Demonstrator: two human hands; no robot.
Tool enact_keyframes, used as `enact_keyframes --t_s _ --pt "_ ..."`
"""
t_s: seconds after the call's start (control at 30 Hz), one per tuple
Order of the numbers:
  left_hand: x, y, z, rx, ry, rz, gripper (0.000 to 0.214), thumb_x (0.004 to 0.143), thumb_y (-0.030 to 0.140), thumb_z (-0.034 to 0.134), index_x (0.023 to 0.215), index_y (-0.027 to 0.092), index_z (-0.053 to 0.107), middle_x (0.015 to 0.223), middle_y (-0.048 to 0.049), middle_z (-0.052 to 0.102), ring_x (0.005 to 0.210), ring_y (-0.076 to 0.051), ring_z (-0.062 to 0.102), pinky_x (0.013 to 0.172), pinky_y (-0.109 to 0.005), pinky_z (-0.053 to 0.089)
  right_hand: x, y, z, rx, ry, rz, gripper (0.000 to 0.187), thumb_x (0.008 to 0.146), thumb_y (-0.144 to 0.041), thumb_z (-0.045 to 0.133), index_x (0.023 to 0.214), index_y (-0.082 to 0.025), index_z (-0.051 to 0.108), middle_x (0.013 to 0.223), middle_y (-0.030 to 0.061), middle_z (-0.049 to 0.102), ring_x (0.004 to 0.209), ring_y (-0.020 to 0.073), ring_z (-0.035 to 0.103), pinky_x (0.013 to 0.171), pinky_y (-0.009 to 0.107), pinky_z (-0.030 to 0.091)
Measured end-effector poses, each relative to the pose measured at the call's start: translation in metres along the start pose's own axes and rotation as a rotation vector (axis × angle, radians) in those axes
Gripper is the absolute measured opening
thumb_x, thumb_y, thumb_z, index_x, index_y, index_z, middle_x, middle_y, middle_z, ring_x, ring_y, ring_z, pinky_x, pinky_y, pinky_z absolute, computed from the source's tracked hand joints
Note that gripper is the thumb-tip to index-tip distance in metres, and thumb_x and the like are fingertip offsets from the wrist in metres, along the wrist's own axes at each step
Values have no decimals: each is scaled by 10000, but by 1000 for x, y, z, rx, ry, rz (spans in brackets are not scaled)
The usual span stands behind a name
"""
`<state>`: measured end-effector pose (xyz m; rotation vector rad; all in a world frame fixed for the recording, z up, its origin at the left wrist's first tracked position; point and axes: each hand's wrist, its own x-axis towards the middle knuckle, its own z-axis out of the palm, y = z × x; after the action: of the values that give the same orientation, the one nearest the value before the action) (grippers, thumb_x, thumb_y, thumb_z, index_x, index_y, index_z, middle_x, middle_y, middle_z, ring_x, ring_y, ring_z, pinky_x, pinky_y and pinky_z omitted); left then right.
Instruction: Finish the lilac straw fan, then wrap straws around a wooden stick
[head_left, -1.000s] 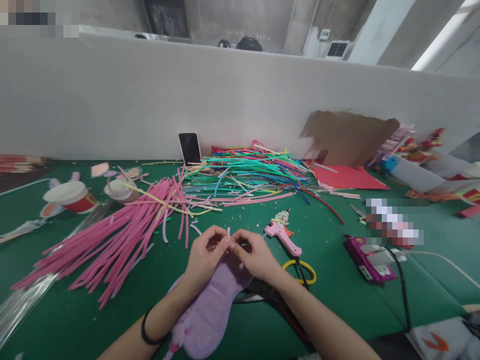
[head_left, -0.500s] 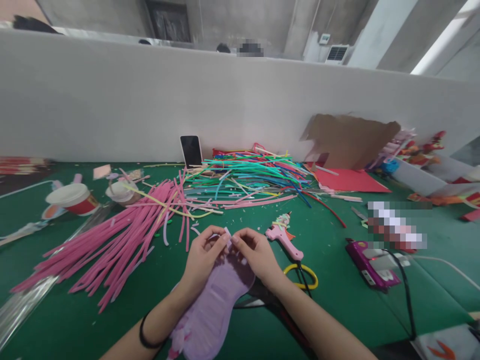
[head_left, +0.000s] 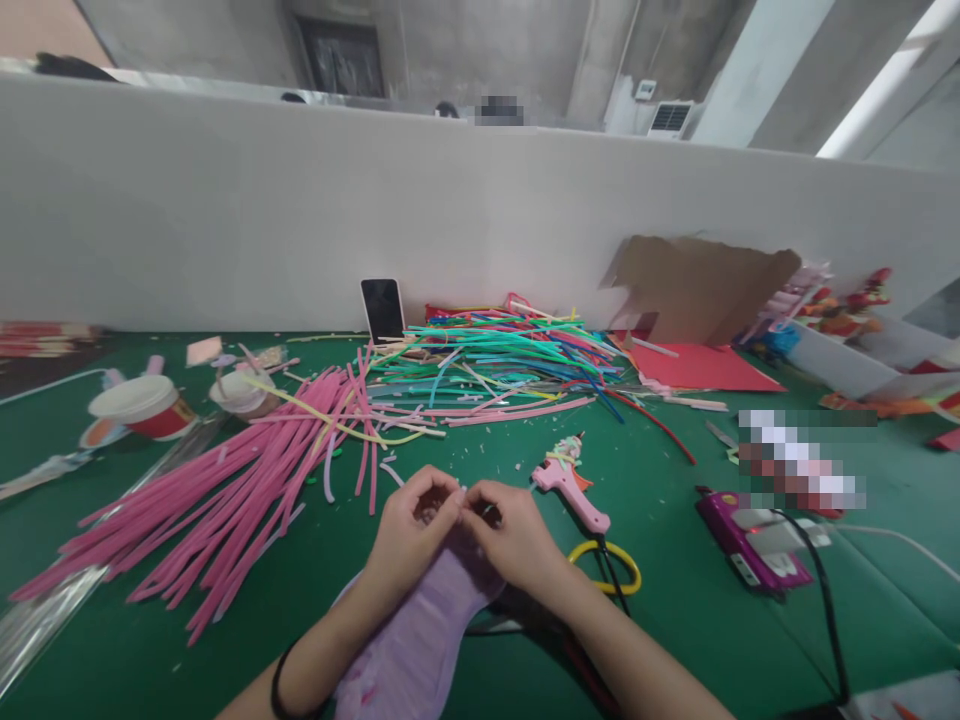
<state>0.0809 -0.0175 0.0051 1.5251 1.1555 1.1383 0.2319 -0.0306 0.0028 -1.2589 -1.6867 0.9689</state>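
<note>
Under both hands [head_left: 517, 535], green tabletop [head_left: 742, 635]; behind, white partition [head_left: 300, 205].

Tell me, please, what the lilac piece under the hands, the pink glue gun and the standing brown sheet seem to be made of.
Lilac piece: probably fabric, perhaps faintly shiny, given its soft creases; exact cloth unclear.
Pink glue gun: likely smooth plastic, from its evenly coloured, rounded handle.
Brown sheet: apparently matte cardboard, judging by its dull tone and ragged top edge.

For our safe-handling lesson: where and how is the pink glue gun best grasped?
Grip the pink glue gun by its handle, probably best from the right: the slim handle slants uncovered toward the near right, with the black cord trailing from its end.
</note>
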Motion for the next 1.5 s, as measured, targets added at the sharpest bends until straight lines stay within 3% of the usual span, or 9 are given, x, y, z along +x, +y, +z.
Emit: enact_keyframes --t_s 0.2,0.4,0.53,0.67,0.93,1.2,1.5 --pt "1 -2 -2 -87 66 -69 178 838 359 591 793 192 547 601 50 527 515 -99 478 504 -201 390 4 -2 -1 395 -19 214 294 760 -451 707 803 -167 641 659 -5 612 556 119 537 532 241 406" --pt "0 0 -1 -143 8 -81 197 830 355 600 747 186 540 598 41 519 524 -106 486 522 -214 407 7 -3 -5 634 149 284 344 718 -487 748 799 -167 650 634 -25 604 568 103 538 581 235 447" --pt "1 1 -2 -113 50 -69 225 794 383 670 883 179 641 752 -11 622 632 -132 565 587 -230 455 7 -2 -4 613 125 275 331 702 -472 765 786 -167 664 632 -24 606 572 104 536 578 234 442" --pt "2 0 -3 -142 69 -90 239 800 405 671 772 171 632 651 12 572 559 -107 510 526 -211 420 7 0 -1 578 85 273 325 683 -460 777 772 -167 669 636 -23 611 566 102 531 566 232 438" --pt "2 1 -2 -202 45 -133 236 796 391 671 787 167 594 587 40 541 524 -93 490 506 -198 394 5 0 -1 462 63 272 315 673 -444 785 776 -159 698 669 -4 646 582 102 523 555 226 419" --pt "0 2 -3 -133 -9 -77 198 832 346 616 744 179 554 613 43 533 543 -100 494 543 -211 401 6 -3 -3 749 159 360 341 645 -430 820 834 -168 707 701 -9 649 609 103 548 622 242 453" --pt "1 2 -3 -128 59 -33 210 836 368 624 768 170 640 655 19 547 564 -110 492 535 -220 393 4 -4 -4 550 101 250 330 737 -492 732 779 -168 683 638 -11 624 580 111 529 574 240 429"
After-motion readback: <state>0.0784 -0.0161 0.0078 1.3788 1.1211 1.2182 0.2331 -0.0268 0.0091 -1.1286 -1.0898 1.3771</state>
